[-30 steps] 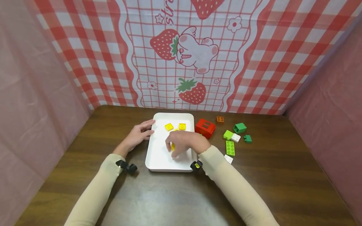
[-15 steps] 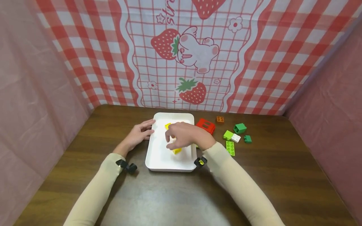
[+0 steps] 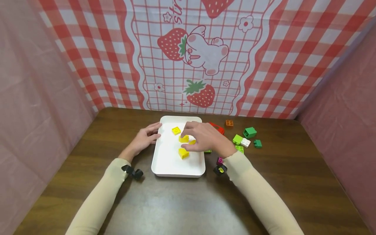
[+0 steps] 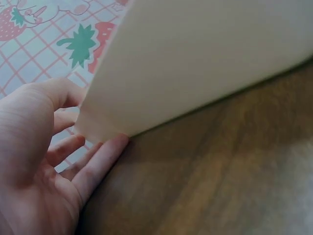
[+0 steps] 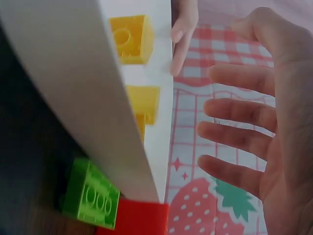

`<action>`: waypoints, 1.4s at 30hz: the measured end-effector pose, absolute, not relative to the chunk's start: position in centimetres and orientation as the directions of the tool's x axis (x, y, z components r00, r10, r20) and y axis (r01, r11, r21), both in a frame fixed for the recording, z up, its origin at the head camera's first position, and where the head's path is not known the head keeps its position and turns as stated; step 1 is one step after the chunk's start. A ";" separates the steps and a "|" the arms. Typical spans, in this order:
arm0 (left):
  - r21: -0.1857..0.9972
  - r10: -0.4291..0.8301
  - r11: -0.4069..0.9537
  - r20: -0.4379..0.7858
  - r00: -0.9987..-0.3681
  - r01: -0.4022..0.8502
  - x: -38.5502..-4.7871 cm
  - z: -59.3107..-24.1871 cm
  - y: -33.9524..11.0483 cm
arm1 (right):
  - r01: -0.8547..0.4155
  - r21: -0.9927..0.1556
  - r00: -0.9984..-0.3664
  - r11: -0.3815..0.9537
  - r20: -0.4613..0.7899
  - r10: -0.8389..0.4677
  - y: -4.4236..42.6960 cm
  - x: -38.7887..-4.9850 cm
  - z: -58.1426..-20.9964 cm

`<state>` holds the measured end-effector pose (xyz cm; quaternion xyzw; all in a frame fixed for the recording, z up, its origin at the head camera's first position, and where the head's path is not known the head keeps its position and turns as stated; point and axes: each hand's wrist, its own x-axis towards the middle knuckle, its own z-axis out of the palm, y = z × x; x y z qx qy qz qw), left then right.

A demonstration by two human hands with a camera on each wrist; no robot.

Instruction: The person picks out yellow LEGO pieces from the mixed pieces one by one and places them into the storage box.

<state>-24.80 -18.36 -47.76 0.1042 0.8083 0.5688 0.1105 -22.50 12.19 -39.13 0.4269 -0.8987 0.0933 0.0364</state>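
A white tray (image 3: 164, 164) holds several yellow toy building bricks. One yellow brick (image 3: 183, 153) lies nearest the front, with another yellow brick (image 3: 183, 139) behind it and a flatter yellow brick (image 3: 176, 130) farther back. My right hand (image 3: 202, 135) hovers above the tray's right side, fingers loosely bent. In the right wrist view nothing is between its fingers (image 5: 239, 107). The hand hides part of the tray in the head view. My left hand (image 3: 144, 140) touches the tray's left side with its fingertips; the left wrist view has its fingers (image 4: 100, 161) against the outer wall.
Right of the tray lie a red block (image 3: 217, 128), an orange brick (image 3: 229, 123), a green brick (image 3: 249, 132), a small dark green brick (image 3: 257, 143), a lime brick (image 3: 237, 139), a white brick (image 3: 245, 142) and a magenta brick (image 3: 219, 160). A patterned cloth (image 3: 117, 65) hangs behind.
My right hand has let go of the front yellow brick, which now lies in the tray, and has moved back and to the right. The left hand has stayed at the tray's side.
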 end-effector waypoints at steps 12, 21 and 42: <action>0.930 0.275 0.364 -0.060 -0.960 0.046 -24.7 -48.0 -18.5 | -0.723 -0.101 -0.683 0.684 0.254 -0.685 15.9 -22.4 -38.9; 0.937 0.282 0.346 -0.065 -0.957 0.039 -24.3 -47.9 -18.2 | -0.650 -0.055 -0.736 0.758 0.292 -0.611 19.7 -22.6 -38.8; 0.925 0.310 0.364 -0.007 -0.951 0.112 -24.1 -46.9 -18.4 | -0.471 -0.129 -0.853 0.873 0.320 -0.413 26.8 -22.2 -39.5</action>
